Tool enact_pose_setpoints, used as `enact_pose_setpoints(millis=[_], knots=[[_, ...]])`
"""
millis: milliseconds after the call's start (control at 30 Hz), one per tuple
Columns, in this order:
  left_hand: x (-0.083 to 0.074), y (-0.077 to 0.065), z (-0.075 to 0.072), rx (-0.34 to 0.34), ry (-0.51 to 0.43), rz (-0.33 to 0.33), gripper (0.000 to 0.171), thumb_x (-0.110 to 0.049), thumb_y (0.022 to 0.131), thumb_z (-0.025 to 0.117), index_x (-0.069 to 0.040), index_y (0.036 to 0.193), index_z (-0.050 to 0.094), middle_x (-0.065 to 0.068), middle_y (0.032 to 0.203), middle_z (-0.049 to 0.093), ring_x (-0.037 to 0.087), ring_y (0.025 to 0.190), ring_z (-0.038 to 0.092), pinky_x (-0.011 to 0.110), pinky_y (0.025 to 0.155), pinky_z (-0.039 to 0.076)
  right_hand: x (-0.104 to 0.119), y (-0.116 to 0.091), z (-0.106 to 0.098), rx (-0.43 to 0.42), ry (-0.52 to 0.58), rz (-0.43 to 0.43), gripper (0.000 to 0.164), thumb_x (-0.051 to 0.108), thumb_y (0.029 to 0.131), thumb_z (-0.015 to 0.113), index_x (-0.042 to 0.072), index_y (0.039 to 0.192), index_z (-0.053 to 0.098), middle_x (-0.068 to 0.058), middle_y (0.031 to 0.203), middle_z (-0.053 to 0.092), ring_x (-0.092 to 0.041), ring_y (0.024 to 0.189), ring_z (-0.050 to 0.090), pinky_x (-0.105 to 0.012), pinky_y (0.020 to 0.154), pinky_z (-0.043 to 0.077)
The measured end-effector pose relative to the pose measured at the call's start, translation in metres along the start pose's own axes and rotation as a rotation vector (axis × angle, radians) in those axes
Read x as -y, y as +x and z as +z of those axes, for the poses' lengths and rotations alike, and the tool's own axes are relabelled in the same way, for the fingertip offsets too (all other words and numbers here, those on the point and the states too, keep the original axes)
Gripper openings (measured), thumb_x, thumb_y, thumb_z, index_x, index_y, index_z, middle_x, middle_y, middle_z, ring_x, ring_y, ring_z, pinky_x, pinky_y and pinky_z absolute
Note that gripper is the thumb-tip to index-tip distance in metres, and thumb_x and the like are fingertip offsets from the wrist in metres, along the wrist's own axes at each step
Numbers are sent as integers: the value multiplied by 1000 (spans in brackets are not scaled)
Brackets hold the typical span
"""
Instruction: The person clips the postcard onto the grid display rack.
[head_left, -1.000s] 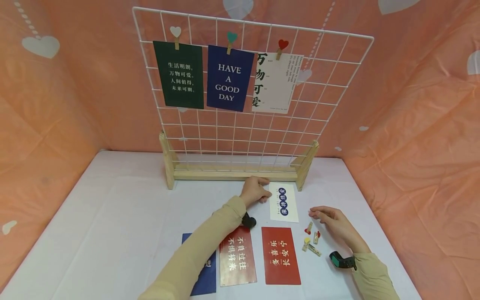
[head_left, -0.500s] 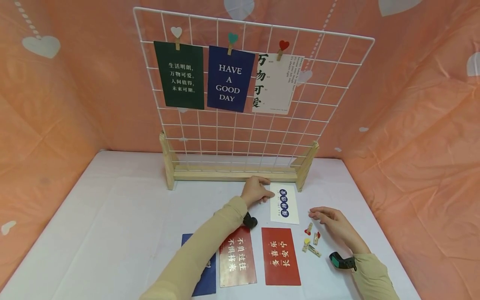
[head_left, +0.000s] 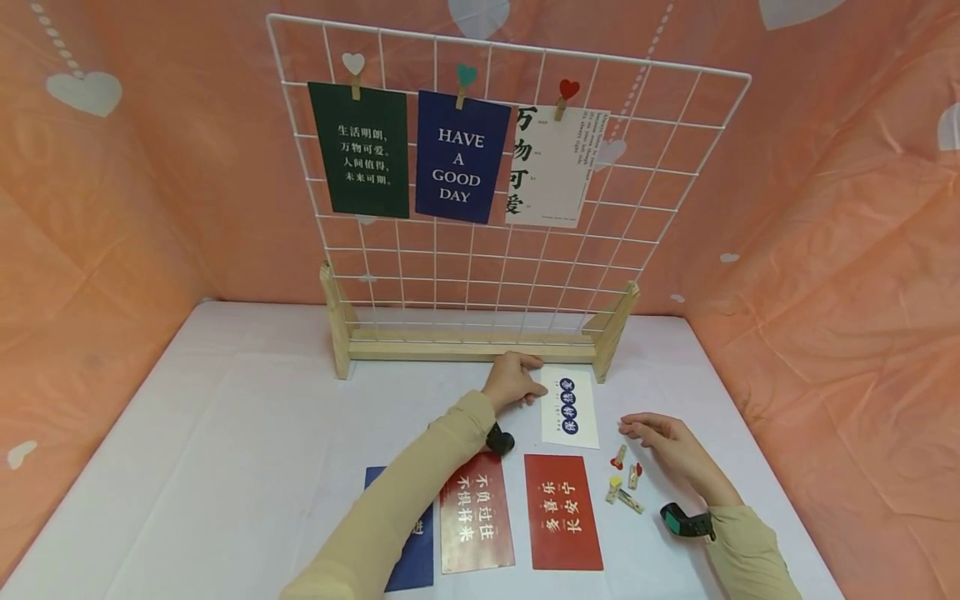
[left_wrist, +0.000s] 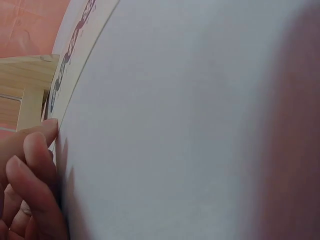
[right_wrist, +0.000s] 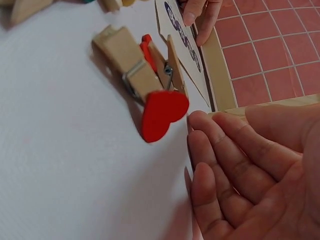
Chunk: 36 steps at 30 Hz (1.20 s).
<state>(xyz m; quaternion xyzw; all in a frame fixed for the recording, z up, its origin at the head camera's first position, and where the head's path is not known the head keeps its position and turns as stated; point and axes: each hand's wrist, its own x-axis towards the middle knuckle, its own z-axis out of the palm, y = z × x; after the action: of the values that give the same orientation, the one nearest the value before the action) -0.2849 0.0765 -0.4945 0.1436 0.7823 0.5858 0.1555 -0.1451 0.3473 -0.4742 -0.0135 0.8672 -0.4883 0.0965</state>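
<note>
White card (head_left: 583, 410) seemingly points lengthwise toward the stand (head_left: 420, 352).

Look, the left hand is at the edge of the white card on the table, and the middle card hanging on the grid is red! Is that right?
Not quite: the middle card hanging on the grid is blue, as the head view shows. The left hand is at the white card's edge on the table.

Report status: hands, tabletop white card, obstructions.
Left hand at edge of white card, flat on table. Right hand holding nothing, beside clips. No clips on card.
</note>
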Motion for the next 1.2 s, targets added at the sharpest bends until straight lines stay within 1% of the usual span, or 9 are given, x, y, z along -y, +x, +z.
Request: enact_pose_setpoints(millis=[233, 433, 567, 733, 867, 967, 1100, 1200], knots=[[-2, 0, -1, 18, -2, -25, 48, 6, 72, 79, 2, 116, 64, 5, 51, 56, 10, 37, 49, 19, 36, 43, 0, 0, 0, 0, -1, 15, 38, 26, 99, 54, -3, 123, 59, -12, 114, 66, -10, 103, 57, -23, 84, 48], [-5, -5, -4, 33, -15, -40, 47, 9, 72, 78, 3, 116, 62, 4, 52, 54, 10, 38, 49, 19, 37, 44, 1, -1, 0, -6, -9, 13, 37, 26, 99, 54, -2, 123, 60, -12, 113, 66, -11, 102, 56, -23, 84, 48], [-5, -8, -5, 31, -30, -38, 47, 10, 72, 77, 4, 116, 62, 4, 53, 54, 10, 39, 49, 19, 38, 44, 1, -2, 1, -4, 10, 5, 36, 24, 99, 54, -3, 123, 59, -13, 112, 66, -10, 100, 57, -22, 84, 48], [-3, -10, -6, 12, -58, -32, 45, 13, 72, 75, 5, 114, 63, 4, 55, 54, 10, 40, 49, 19, 40, 45, 2, -3, 3, -11, 35, 8, 37, 24, 100, 54, -4, 122, 59, -14, 112, 66, -14, 98, 58, -21, 84, 47], [-2, -13, -9, -6, -95, -6, 38, 15, 69, 74, 4, 105, 65, 6, 58, 55, 11, 40, 50, 22, 41, 48, 3, -3, 3, -13, 34, 9, 37, 24, 99, 54, -4, 123, 59, -13, 112, 66, -15, 99, 58, -21, 85, 47], [-2, -13, -9, -20, -122, 1, 33, 15, 68, 73, 4, 99, 66, 7, 65, 57, 12, 42, 51, 24, 41, 50, 2, -4, 3, -16, 32, 4, 37, 24, 99, 54, -4, 123, 59, -13, 112, 66, -15, 99, 58, -21, 85, 47], [-3, -13, -8, -54, -120, -9, 31, 15, 69, 73, 5, 97, 66, 8, 75, 61, 12, 45, 53, 23, 42, 50, 2, -3, 3, -23, 26, -4, 36, 24, 99, 54, -4, 122, 59, -13, 111, 66, -15, 99, 58, -21, 85, 47], [-4, -12, -8, -75, -98, -3, 31, 14, 69, 75, 6, 98, 66, 8, 77, 64, 11, 47, 53, 21, 42, 49, 3, -4, 3, -26, 22, -6, 36, 24, 99, 54, -4, 122, 59, -12, 111, 67, -15, 99, 58, -20, 85, 47]])
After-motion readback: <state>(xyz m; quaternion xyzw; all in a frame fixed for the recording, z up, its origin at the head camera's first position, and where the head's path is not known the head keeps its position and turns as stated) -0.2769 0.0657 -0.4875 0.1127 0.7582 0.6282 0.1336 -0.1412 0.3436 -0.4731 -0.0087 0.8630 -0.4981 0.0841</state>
